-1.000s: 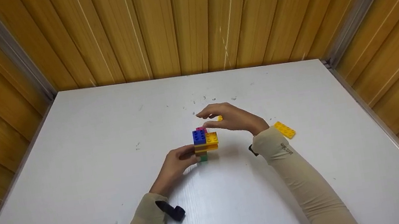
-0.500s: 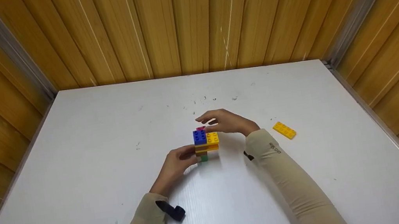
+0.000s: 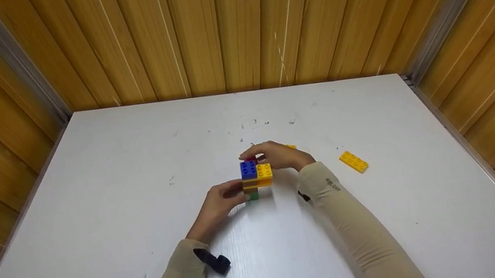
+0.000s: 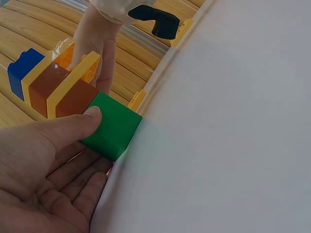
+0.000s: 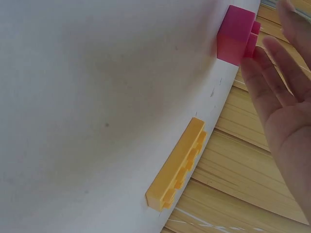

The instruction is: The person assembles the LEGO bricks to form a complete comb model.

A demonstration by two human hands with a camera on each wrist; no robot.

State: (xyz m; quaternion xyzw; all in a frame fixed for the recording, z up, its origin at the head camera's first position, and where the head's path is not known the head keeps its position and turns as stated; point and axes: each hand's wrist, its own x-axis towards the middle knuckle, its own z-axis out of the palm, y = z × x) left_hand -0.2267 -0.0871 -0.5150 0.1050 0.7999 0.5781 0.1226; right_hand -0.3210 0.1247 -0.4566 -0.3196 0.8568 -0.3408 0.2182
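My left hand (image 3: 218,205) holds an upright stack of toy building bricks. In the left wrist view, thumb and fingers pinch its green bottom brick (image 4: 114,126). Above that come brown bricks (image 4: 46,87) alternating with yellow plates, and a blue brick (image 4: 24,70) tops the stack. Behind the stack my right hand (image 3: 278,155) hovers over a pink brick (image 5: 235,35), which lies on the table. The right fingers are spread loosely, their tips right at the pink brick's studs, and hold nothing. In the head view the stack and fingers hide most of the pink brick.
One yellow brick (image 3: 354,162) lies on the white table (image 3: 94,230) to the right. Another yellow brick (image 5: 177,167) lies behind my right hand. Wood-patterned panels (image 3: 231,28) stand at the table's back and sides.
My right hand has moved left and slightly nearer, lowering over the pink brick behind the stack. My left hand and the stack stay where they were.
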